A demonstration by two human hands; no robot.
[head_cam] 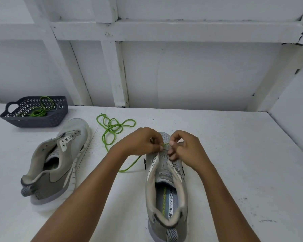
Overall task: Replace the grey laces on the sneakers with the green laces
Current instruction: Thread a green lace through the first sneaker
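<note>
My knuckles hide the front eyelets of the near sneaker, and its heel runs off the bottom edge. Left hand and right hand curl over its toe end, each pinching the green lace between fingertips. The lace's slack lies looped on the table to the left.

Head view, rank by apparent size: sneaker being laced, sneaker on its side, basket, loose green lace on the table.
1. Tied: sneaker being laced and sneaker on its side. They look alike and nearness skews it, so unranked.
2. Then basket, though farther back.
3. Last, loose green lace.
</note>
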